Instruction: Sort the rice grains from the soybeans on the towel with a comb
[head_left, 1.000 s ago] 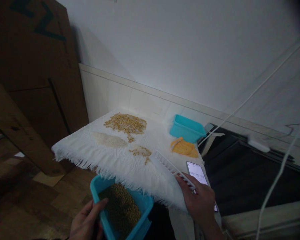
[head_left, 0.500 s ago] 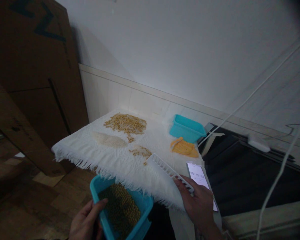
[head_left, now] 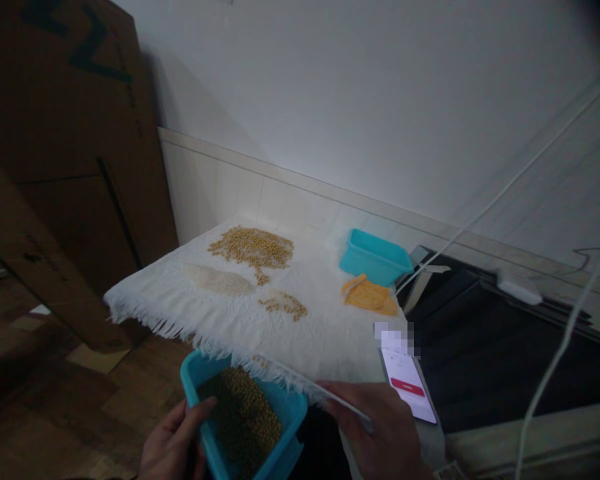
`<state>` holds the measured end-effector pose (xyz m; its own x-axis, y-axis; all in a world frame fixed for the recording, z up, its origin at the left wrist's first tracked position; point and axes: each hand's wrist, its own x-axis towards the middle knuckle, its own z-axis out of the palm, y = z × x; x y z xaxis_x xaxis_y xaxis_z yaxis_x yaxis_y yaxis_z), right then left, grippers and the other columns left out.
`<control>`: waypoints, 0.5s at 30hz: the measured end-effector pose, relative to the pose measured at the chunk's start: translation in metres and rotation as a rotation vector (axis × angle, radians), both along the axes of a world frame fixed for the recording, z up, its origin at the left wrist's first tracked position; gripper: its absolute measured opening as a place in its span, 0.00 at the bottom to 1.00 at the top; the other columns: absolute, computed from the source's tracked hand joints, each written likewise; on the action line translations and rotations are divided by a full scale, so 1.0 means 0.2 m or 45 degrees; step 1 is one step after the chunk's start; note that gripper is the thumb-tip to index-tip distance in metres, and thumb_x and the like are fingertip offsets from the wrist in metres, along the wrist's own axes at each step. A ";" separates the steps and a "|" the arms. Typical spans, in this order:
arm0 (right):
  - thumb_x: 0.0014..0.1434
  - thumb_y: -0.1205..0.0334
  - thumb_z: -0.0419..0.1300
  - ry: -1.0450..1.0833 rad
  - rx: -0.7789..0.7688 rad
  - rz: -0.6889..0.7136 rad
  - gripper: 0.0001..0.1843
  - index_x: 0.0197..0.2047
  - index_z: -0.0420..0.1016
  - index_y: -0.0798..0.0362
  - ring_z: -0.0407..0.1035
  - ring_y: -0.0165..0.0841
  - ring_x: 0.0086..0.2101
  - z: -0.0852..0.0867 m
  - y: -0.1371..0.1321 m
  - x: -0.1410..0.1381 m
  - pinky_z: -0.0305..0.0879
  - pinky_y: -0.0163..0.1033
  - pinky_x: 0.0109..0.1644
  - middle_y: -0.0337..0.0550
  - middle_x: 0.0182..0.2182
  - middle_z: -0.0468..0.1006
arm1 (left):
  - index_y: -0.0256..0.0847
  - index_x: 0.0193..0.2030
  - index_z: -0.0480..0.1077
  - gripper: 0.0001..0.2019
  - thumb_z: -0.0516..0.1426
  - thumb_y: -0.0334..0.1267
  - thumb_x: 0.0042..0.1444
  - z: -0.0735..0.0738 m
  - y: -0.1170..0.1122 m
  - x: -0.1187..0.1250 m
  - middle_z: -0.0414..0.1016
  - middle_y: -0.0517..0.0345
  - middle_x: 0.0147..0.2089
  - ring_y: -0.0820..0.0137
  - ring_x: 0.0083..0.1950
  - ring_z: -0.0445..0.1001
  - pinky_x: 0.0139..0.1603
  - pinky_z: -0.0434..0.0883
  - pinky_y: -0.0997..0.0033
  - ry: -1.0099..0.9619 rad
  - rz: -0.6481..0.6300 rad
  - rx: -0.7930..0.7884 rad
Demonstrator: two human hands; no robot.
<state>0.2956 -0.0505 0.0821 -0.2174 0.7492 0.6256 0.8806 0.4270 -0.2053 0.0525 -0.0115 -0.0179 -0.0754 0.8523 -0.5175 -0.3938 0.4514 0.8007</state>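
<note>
My left hand grips the left rim of a blue plastic bin, thumb over the edge, below the table's front edge. Inside the bin lie yellow soybeans, partly in shadow. My right hand is closed on a narrow white slotted plastic strip, seen almost edge-on, reaching left over the bin's far side. A few beans show by the strip's far end at the cloth's fringe. On the white cloth are a large soybean pile, a white rice heap and a small scatter of soybeans.
A second blue bin stands at the back right, with an orange cloth before it. A lit phone lies at the right edge. Cardboard boxes rise on the left; a white cable hangs on the right.
My right hand has drawn the strip toward me and left, from the cloth to the fringe above the bin. A few beans came along. My left hand and bin stay put.
</note>
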 end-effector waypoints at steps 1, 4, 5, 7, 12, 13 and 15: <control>0.63 0.55 0.53 -0.011 -0.005 0.018 0.12 0.40 0.78 0.47 0.77 0.29 0.28 0.01 0.00 0.01 0.71 0.30 0.33 0.34 0.30 0.83 | 0.41 0.21 0.67 0.18 0.65 0.52 0.38 -0.01 0.00 0.00 0.58 0.71 0.06 0.80 0.06 0.52 0.06 0.48 0.83 0.026 0.002 -0.009; 0.63 0.53 0.53 0.001 0.092 -0.146 0.15 0.36 0.79 0.48 0.77 0.30 0.26 0.01 0.03 0.05 0.71 0.31 0.32 0.37 0.28 0.82 | 0.41 0.19 0.65 0.19 0.65 0.53 0.37 -0.01 0.00 -0.02 0.57 0.70 0.05 0.79 0.05 0.52 0.06 0.48 0.82 0.026 -0.004 -0.004; 0.63 0.52 0.52 0.009 0.138 -0.236 0.17 0.34 0.79 0.50 0.76 0.31 0.25 0.00 0.05 0.07 0.71 0.32 0.31 0.38 0.27 0.82 | 0.41 0.20 0.65 0.19 0.66 0.53 0.36 0.00 0.00 -0.02 0.58 0.70 0.05 0.79 0.05 0.52 0.06 0.48 0.82 0.023 -0.002 -0.004; 0.63 0.50 0.51 0.023 0.206 -0.379 0.20 0.32 0.79 0.52 0.76 0.32 0.23 -0.01 0.10 0.12 0.70 0.33 0.29 0.41 0.25 0.82 | 0.41 0.21 0.66 0.18 0.66 0.52 0.35 0.02 -0.01 -0.01 0.58 0.71 0.06 0.80 0.06 0.52 0.06 0.48 0.82 0.024 0.015 -0.011; 0.63 0.50 0.52 0.053 0.164 -0.430 0.20 0.32 0.80 0.52 0.76 0.33 0.23 -0.06 0.17 0.22 0.68 0.32 0.26 0.42 0.27 0.82 | 0.40 0.21 0.67 0.17 0.66 0.51 0.37 0.07 -0.02 0.01 0.57 0.72 0.06 0.81 0.06 0.50 0.07 0.47 0.83 0.029 0.040 -0.009; 0.62 0.50 0.52 0.069 0.148 -0.425 0.20 0.32 0.80 0.52 0.76 0.32 0.23 -0.07 0.17 0.22 0.68 0.32 0.26 0.42 0.27 0.82 | 0.40 0.21 0.67 0.17 0.65 0.51 0.37 0.07 -0.02 0.01 0.56 0.72 0.06 0.81 0.06 0.50 0.07 0.47 0.83 0.039 0.035 -0.004; 0.62 0.51 0.53 0.100 0.127 -0.412 0.18 0.32 0.80 0.52 0.76 0.32 0.23 -0.07 0.17 0.22 0.68 0.32 0.27 0.41 0.26 0.82 | 0.41 0.20 0.67 0.18 0.65 0.51 0.37 0.07 -0.01 0.01 0.57 0.71 0.06 0.81 0.07 0.52 0.08 0.48 0.83 0.066 0.033 -0.002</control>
<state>0.3393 -0.0170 0.0672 0.0730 0.7056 0.7049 0.9568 0.1499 -0.2491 0.0542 -0.0144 -0.0045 -0.1241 0.8490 -0.5135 -0.3631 0.4428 0.8198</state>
